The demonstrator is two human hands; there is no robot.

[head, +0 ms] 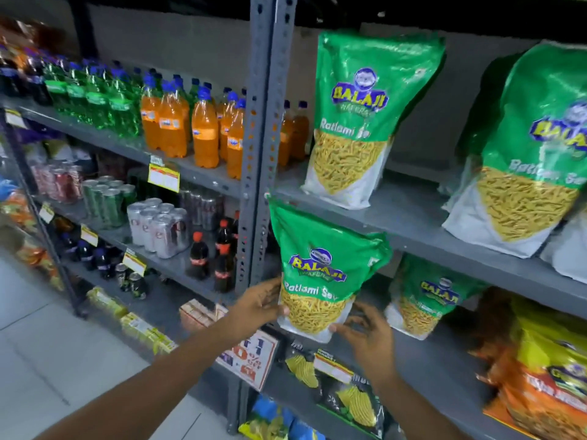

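Note:
I hold a green Balaji Ratlami Sev pack upright in front of the grey shelves, its top overlapping the upper shelf edge. My left hand grips its lower left edge, thumb on the front. My right hand holds the lower right corner, thumb at the bottom edge and fingers curled by the side. Two matching packs stand on the upper shelf, one at the left and one at the right. Another pack stands on the shelf behind the held one.
A perforated grey upright splits the rack. To its left are orange soda bottles, green bottles, cans and cola bottles. Orange and yellow snack bags and dark chip packs lie lower right. Light floor tiles are at left.

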